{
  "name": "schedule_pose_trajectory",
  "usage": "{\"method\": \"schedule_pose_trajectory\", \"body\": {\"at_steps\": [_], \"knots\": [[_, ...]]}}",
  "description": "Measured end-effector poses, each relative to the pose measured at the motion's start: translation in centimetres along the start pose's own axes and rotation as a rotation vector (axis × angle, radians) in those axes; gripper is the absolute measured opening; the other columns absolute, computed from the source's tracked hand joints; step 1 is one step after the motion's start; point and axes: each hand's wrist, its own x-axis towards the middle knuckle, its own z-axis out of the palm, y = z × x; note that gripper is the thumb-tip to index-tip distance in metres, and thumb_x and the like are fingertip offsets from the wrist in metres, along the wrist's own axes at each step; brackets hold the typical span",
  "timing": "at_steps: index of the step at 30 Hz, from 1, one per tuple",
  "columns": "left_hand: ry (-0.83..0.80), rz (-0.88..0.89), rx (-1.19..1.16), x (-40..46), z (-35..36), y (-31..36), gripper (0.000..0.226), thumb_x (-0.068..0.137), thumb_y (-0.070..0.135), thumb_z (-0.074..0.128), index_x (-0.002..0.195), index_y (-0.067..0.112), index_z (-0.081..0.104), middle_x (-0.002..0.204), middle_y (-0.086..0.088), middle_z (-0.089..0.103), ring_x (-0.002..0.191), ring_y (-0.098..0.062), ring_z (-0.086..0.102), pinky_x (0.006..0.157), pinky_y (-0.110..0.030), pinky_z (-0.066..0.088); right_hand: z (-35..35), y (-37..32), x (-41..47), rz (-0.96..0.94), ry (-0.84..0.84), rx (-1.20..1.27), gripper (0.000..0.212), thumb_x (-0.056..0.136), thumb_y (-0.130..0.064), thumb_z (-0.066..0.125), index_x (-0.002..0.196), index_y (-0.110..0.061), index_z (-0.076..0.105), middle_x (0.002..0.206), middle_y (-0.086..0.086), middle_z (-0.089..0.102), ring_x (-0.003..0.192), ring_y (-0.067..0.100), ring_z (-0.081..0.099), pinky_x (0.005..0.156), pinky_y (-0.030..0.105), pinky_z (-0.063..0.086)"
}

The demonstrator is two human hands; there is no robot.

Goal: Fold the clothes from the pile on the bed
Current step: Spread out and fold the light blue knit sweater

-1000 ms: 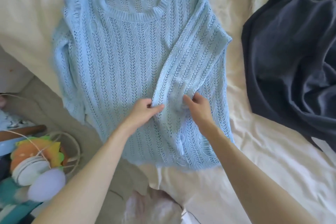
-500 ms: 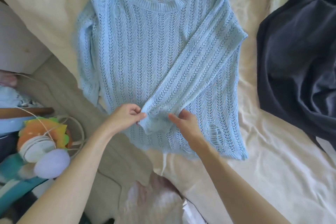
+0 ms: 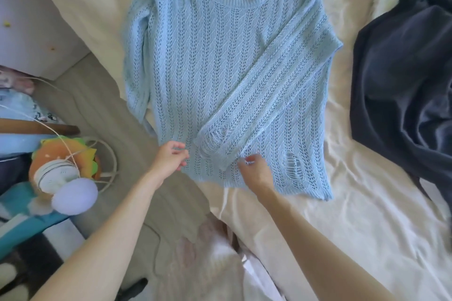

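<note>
A light blue open-knit sweater (image 3: 215, 68) lies flat, front up, on the cream bed sheet (image 3: 367, 215). Its right sleeve (image 3: 264, 95) is folded diagonally across the body, and the frayed cuff (image 3: 212, 144) lies loose near the hem. My left hand (image 3: 170, 160) hovers at the sweater's lower left edge with loosely curled fingers and holds nothing. My right hand (image 3: 255, 171) rests on the hem just below the cuff, fingertips touching the knit. The other sleeve (image 3: 137, 68) lies along the left side.
A dark navy garment (image 3: 403, 80) lies bunched on the bed at the right. The bed's edge runs diagonally at the left, with a grey cover (image 3: 102, 115) below it. Beside the bed sit a plush toy (image 3: 63, 154), a round lilac object (image 3: 74, 195) and white furniture (image 3: 31, 32).
Both hands have let go of the sleeve cuff, which now lies on the sweater's body. The hands have drawn apart slightly and the view has shifted left.
</note>
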Motion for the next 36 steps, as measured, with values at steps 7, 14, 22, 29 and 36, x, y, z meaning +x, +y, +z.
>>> {"method": "schedule_pose_trajectory", "body": {"at_steps": [7, 14, 22, 29, 36], "knots": [[-0.001, 0.068, 0.068, -0.3, -4.5, 0.7, 0.01, 0.095, 0.012, 0.052, 0.104, 0.013, 0.056, 0.109, -0.011, 0.061, 0.087, -0.019, 0.057, 0.071, -0.026, 0.046, -1.0, -4.3, -1.1, -0.555, 0.171, -0.478, 0.05, 0.098, -0.036, 0.043, 0.141, -0.012, 0.036, 0.144, 0.007, 0.041, 0.134, 0.025, 0.034, 0.108, 0.039, 0.029], [0.128, 0.182, 0.255, 6.2, -11.8, 4.6, 0.026, 0.097, 0.017, 0.049, 0.122, 0.012, 0.053, 0.127, -0.006, 0.054, 0.112, -0.024, 0.054, 0.089, -0.032, 0.045, 2.6, -11.9, 1.8, -0.682, 0.131, -0.818, 0.059, 0.1, -0.043, 0.032, 0.151, -0.026, 0.008, 0.16, 0.001, -0.001, 0.147, 0.023, -0.008, 0.117, 0.048, -0.002], [0.163, 0.272, 0.268, 17.1, -18.0, 9.9, 0.048, 0.099, 0.022, 0.045, 0.143, 0.009, 0.031, 0.145, -0.009, 0.039, 0.128, -0.023, 0.042, 0.105, -0.03, 0.032, 9.2, -20.2, 8.0, -0.666, 0.215, -0.851, 0.067, 0.097, -0.054, 0.028, 0.15, -0.033, -0.007, 0.158, -0.001, -0.018, 0.144, 0.024, -0.019, 0.114, 0.055, -0.009], [0.048, 0.278, 0.152, 21.4, -17.6, 11.7, 0.042, 0.089, 0.018, 0.06, 0.129, 0.011, 0.047, 0.114, -0.002, 0.052, 0.102, -0.016, 0.05, 0.087, -0.025, 0.041, 10.5, -19.8, 11.1, -0.538, 0.153, -0.956, 0.081, 0.09, -0.069, 0.023, 0.144, -0.034, -0.025, 0.152, -0.003, -0.033, 0.141, 0.024, -0.027, 0.113, 0.056, -0.011], [0.102, 0.305, 0.139, 20.3, -21.4, 9.3, 0.013, 0.096, 0.028, 0.051, 0.099, 0.016, 0.047, 0.08, 0.007, 0.052, 0.077, -0.015, 0.05, 0.065, -0.025, 0.039, 10.6, -19.9, 11.2, -0.51, 0.152, -1.001, 0.079, 0.09, -0.068, 0.02, 0.132, -0.034, -0.038, 0.141, -0.004, -0.044, 0.14, 0.025, -0.029, 0.114, 0.057, -0.009]]}}
